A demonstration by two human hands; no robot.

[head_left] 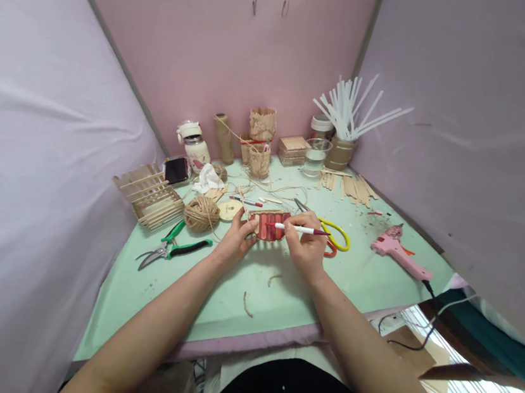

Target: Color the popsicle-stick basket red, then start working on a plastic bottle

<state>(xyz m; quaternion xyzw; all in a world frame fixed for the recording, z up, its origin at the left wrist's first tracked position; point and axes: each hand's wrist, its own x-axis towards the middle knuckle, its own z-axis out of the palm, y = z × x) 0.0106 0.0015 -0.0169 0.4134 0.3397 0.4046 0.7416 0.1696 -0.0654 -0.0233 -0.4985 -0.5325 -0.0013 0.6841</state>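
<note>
Red-striped panel (275, 234) mid-tabletop (277, 307), back from front edge. Left hand (238, 235) pinches its left end; right hand (307, 240) grips marker (305, 230), tip at panel face. Advise: brace firmly, stroke along stripes.

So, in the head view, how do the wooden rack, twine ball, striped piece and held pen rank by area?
1. Wooden rack
2. Twine ball and striped piece: too alike to rank, the piece being partly hidden
3. Held pen: long but thin
</note>
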